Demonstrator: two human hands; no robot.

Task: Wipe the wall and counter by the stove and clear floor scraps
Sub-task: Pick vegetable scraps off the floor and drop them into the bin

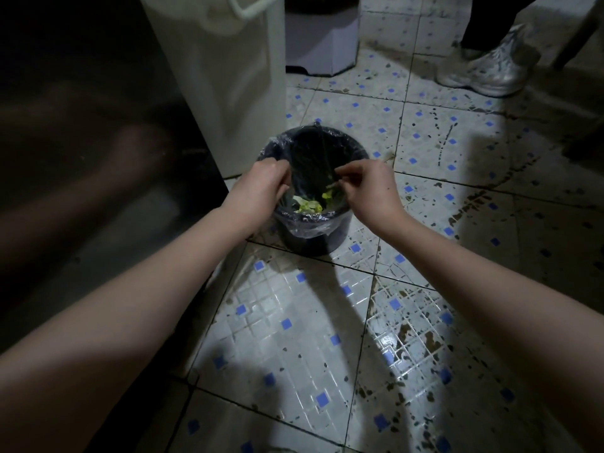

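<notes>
- My right hand (366, 188) pinches a small scrap (330, 185) above the bin (313, 245). Released off-centre, it would probably land on the floor (294, 322).
- My left hand (264, 181) curls at the liner (305, 227), though I cannot tell if it grips. A tug could slip the liner.
- Green scraps (309, 206) lie inside the bin, and a knock might spill them.

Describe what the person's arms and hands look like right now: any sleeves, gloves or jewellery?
The left forearm and right forearm are bare to the frame edge; no sleeve shows. The left hand and right hand wear no gloves. No watch, bracelet or ring is visible, though the light is dim.
</notes>
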